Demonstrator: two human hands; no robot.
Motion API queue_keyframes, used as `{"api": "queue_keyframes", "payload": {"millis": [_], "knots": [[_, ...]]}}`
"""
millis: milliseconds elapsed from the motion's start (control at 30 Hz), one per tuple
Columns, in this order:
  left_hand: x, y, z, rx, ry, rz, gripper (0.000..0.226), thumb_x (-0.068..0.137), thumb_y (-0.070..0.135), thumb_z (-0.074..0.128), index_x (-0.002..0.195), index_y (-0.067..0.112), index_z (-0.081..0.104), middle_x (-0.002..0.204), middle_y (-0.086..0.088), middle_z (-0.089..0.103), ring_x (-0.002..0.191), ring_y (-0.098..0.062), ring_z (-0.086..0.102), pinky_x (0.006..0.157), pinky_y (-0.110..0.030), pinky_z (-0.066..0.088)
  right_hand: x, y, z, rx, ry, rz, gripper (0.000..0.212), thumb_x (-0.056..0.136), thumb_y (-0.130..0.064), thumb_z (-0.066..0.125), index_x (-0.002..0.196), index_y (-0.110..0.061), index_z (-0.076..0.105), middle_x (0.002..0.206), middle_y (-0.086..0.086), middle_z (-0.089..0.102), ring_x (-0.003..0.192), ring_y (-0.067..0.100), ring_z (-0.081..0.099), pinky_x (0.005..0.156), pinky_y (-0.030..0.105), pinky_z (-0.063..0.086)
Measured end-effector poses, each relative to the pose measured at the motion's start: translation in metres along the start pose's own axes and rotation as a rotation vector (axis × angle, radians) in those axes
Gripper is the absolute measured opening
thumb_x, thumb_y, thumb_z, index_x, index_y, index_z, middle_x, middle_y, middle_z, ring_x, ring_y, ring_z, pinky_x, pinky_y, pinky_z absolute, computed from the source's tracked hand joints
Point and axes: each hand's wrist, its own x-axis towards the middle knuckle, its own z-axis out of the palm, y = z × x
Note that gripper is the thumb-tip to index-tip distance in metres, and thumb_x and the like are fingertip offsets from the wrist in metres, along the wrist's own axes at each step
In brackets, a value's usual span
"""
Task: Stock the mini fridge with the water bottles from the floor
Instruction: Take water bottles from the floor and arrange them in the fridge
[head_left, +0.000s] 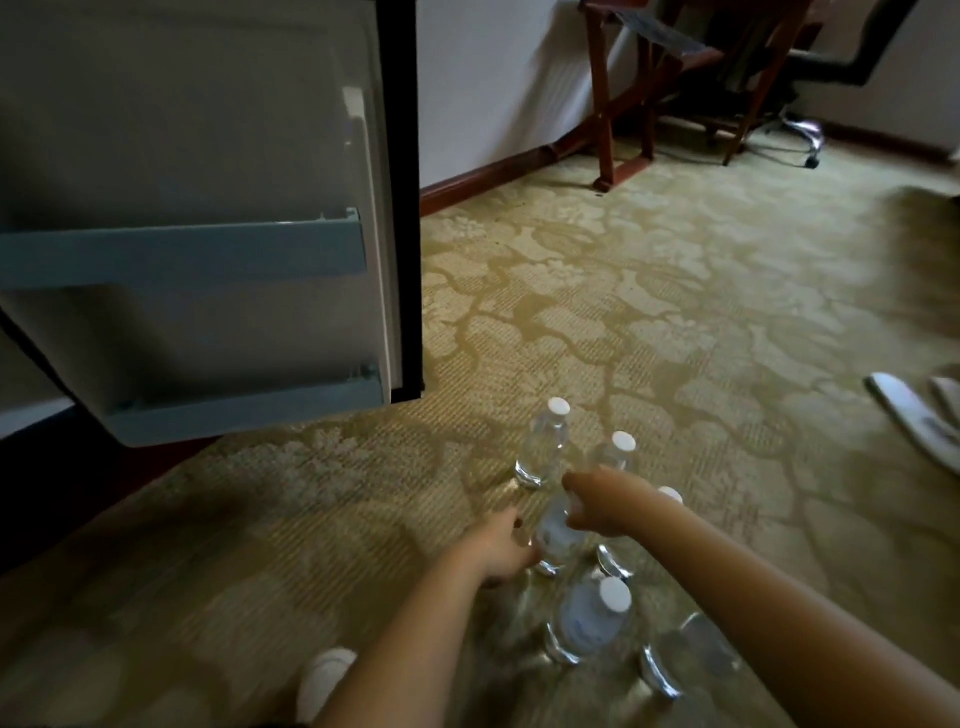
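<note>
Head view: your left hand (501, 551) and right hand (597, 506) both wrap one clear plastic water bottle (553, 538) standing on the patterned beige carpet (675, 322). More white-capped clear bottles (543, 447) cluster just beyond and beside your hands. The white mini fridge door (208, 208) hangs open, up-left of them.

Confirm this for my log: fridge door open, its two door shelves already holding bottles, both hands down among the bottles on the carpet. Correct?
Not quite. The head view shows the fridge door open, but its upper shelf and lower shelf hold no bottles. The rest stands: the left hand and right hand are down among the bottles on the carpet.
</note>
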Motion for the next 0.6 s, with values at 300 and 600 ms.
{"api": "queue_keyframes", "payload": {"millis": [300, 600], "knots": [[-0.002, -0.027, 0.009, -0.101, 0.046, -0.061, 0.064, 0.088, 0.040, 0.058, 0.141, 0.013, 0.034, 0.148, -0.013, 0.038, 0.135, -0.027, 0.039, 0.110, -0.035, 0.035, 0.010, -0.002, 0.020, 0.089, 0.189, -0.020, 0.039, 0.096, -0.033, 0.043, 0.126, -0.009, 0.037, 0.117, 0.014, 0.060, 0.104, 0.032, 0.061, 0.077, 0.040, 0.050], [-0.011, -0.018, -0.011, -0.145, 0.257, 0.116, 0.092, 0.077, 0.050, 0.067, 0.149, 0.032, 0.013, 0.157, 0.001, 0.017, 0.142, -0.025, 0.025, 0.113, -0.046, 0.029, -0.019, -0.009, -0.031, 0.299, 0.430, -0.144, 0.034, 0.096, -0.036, 0.045, 0.117, -0.009, 0.042, 0.095, 0.008, 0.061, 0.084, 0.026, 0.059, 0.066, 0.033, 0.040]]}}
